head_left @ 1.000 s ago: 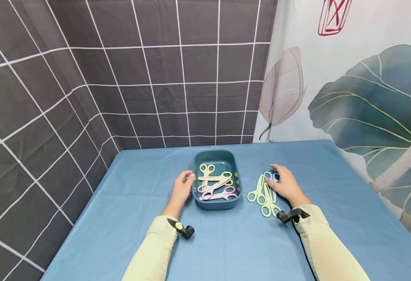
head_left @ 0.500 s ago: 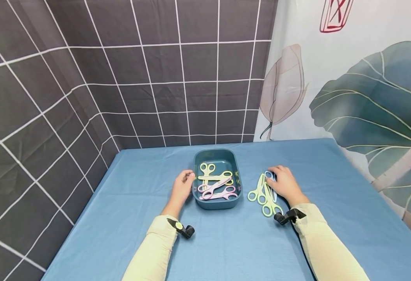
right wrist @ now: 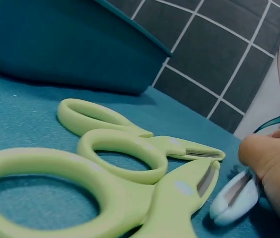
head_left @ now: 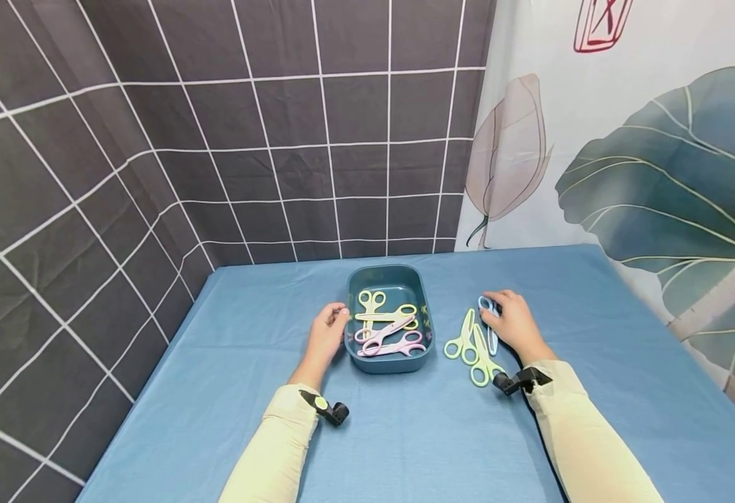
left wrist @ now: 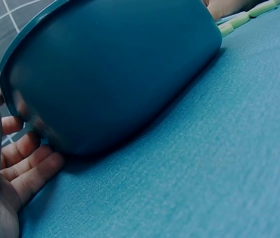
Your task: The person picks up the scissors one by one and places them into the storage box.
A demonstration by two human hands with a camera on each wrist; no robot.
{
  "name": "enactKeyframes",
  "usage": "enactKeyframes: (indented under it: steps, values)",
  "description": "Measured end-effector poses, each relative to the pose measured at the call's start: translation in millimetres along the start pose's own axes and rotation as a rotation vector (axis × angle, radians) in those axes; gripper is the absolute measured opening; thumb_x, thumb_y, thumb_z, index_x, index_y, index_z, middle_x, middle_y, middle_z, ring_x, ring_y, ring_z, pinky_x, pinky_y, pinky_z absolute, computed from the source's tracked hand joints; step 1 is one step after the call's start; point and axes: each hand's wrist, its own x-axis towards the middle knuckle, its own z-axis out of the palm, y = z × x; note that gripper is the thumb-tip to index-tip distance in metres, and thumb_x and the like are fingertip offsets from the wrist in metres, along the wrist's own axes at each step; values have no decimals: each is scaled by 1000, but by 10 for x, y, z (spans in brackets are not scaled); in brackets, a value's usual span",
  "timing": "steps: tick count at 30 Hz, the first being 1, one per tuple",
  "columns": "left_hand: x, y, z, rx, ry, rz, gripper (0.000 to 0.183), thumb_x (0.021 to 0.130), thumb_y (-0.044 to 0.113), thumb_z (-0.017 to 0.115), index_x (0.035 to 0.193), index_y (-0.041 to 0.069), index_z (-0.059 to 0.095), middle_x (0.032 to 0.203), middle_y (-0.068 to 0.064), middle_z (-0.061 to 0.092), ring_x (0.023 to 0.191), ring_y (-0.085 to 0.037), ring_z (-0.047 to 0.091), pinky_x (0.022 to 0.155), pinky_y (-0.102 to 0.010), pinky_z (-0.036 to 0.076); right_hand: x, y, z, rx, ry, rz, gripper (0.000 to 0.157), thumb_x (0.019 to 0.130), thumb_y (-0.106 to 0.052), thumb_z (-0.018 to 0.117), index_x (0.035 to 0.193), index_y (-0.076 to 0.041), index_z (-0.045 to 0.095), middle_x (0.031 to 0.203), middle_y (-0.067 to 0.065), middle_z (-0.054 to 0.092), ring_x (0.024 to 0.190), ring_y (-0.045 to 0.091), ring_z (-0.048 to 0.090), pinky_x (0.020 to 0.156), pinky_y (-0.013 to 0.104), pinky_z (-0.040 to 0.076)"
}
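Note:
A dark teal bin point(head_left: 388, 366) holds yellow scissors point(head_left: 376, 318) and pink scissors point(head_left: 395, 328), several pairs in all. My left hand point(head_left: 325, 337) rests at the bin's left side; in the left wrist view its bent fingers point(left wrist: 33, 176) touch the outer wall and the thumb lies by the rim. To the right of the bin, my right hand point(head_left: 517, 325) pinches light blue scissors point(head_left: 492, 344) near the handles, their tip toward me on the cloth. Two green scissors point(head_left: 467, 328) lie just left of that hand, one partly against the other.
Blue cloth point(head_left: 405, 433) covers the table. Behind it hangs a dark curtain point(head_left: 355, 168) with white grid lines, and a leaf-printed white cloth point(head_left: 531, 209) at the right. A black cable point(head_left: 543, 440) runs along the right sleeve.
My right hand has shifted slightly right, and the blue scissors now lie a little apart from the green ones, their handles farther up. The left hand and bin stay put.

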Motion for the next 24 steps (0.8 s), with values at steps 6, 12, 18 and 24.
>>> enactKeyframes:
  steps: [6,12,18,24]
  values:
    - [-1,-11,8,11,5,1,27,102,18,58,119,-1,64,89,-10,64,65,-10,54,59,-26,49,8,-13,-39,81,88,48,42,94,-13,67,131,7,61,127,33,57,118,52,51,100,65,38]
    - [-11,-7,-1,12,5,-3,27,102,19,58,120,0,65,90,-10,64,65,-11,55,60,-26,49,20,-93,-61,121,66,65,44,97,-18,65,135,5,59,131,30,55,120,49,52,100,64,40]
    - [-17,9,-3,3,-4,-28,29,102,21,59,121,0,65,94,-11,66,69,-12,57,62,-26,51,60,-188,-42,145,54,64,44,98,-19,65,136,3,60,131,28,56,117,47,54,95,61,45]
    - [7,-4,-3,-5,-2,-20,29,101,20,59,121,-1,65,93,-12,65,66,-12,56,60,-26,50,130,-330,-20,183,77,75,42,97,-16,66,135,1,61,129,26,58,111,42,58,92,57,48]
